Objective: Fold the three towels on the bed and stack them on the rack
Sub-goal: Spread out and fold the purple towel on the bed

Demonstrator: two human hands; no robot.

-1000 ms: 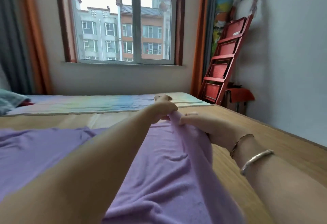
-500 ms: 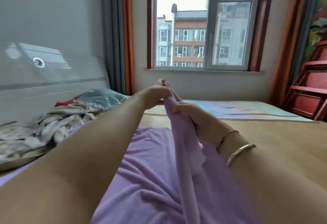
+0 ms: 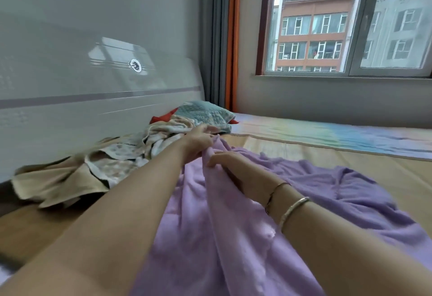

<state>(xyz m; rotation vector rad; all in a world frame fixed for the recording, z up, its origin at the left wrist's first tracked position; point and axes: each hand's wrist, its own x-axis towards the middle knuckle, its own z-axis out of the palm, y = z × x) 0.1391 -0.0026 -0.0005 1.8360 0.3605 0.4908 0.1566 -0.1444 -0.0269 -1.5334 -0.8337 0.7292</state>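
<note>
Towels lie across the bed (image 3: 304,153): at left a beige-and-patterned heap (image 3: 98,167) beside the headboard (image 3: 93,99), and at centre the purple towel (image 3: 233,225), spread crumpled toward the right under the window (image 3: 350,27). To fold it well, I judge the gathered far edge should be drawn taut and its corners matched before it is laid over. Left hand (image 3: 198,141) clenches that bunched edge, fingers curled round the cloth, and just right of it the right hand (image 3: 224,160) grasps the same ridge, fingers bent over it.
</note>
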